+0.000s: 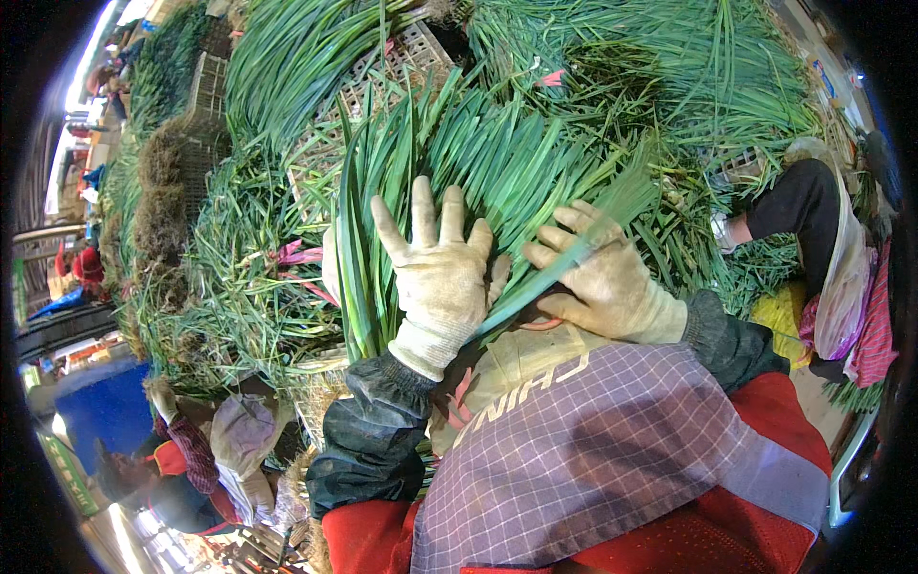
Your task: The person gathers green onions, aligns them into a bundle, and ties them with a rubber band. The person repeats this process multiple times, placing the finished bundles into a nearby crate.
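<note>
A thick bundle of long flat green leaves, like garlic chives or leek greens, lies before me. My left hand, in a cream knit glove, rests back up on the bundle with its fingers spread. To the right, my right hand, gloved alike, has bent fingers and its thumb apart. One broad pale-green stalk, blurred at its top, crosses in front of the right fingers; I see no grip on it. Several upright leaves stand left of my left hand, partly covering a pale object I cannot identify.
Loose trimmed leaves and pink ties lie at left. Behind are a slatted plastic crate and more leaf piles. One person's dark-clothed leg is at right; another person is at lower left.
</note>
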A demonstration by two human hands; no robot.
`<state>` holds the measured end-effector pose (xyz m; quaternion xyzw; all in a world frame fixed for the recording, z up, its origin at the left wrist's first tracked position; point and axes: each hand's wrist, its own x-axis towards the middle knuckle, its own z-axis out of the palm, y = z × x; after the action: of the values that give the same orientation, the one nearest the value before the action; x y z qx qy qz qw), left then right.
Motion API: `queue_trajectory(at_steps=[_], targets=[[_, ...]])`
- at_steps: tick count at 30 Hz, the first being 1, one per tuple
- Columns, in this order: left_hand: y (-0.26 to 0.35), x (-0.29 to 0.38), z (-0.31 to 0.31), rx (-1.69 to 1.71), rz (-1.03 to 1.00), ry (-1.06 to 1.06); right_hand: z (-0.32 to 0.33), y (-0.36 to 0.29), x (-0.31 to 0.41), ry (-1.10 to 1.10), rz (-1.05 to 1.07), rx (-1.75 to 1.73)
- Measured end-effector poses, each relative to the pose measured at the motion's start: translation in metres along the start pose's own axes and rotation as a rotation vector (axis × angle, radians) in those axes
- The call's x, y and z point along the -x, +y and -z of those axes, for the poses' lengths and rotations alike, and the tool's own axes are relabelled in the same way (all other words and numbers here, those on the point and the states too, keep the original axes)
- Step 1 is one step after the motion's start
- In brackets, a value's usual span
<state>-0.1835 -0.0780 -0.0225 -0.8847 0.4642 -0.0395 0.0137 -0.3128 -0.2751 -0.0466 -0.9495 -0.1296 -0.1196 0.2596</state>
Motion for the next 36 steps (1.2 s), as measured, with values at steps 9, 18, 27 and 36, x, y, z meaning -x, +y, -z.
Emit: queue_trajectory(at_steps=[9,18,27,36], targets=[[-0.035,0.061,0.065,0.093,0.061,0.405,0.027,0.026,0.012,-0.038,-0.090,0.077],[-0.045,0.147,0.076,0.142,0.259,0.387,0.040,0.060,0.005,-0.032,-0.176,0.038],[0.026,0.000,0.020,0.211,-0.092,0.019,0.065,0.051,-0.002,0.390,-0.203,0.173],[0.023,-0.008,0.024,0.471,-0.188,-0.059,0.002,0.035,0.013,-0.081,-0.060,0.020]])
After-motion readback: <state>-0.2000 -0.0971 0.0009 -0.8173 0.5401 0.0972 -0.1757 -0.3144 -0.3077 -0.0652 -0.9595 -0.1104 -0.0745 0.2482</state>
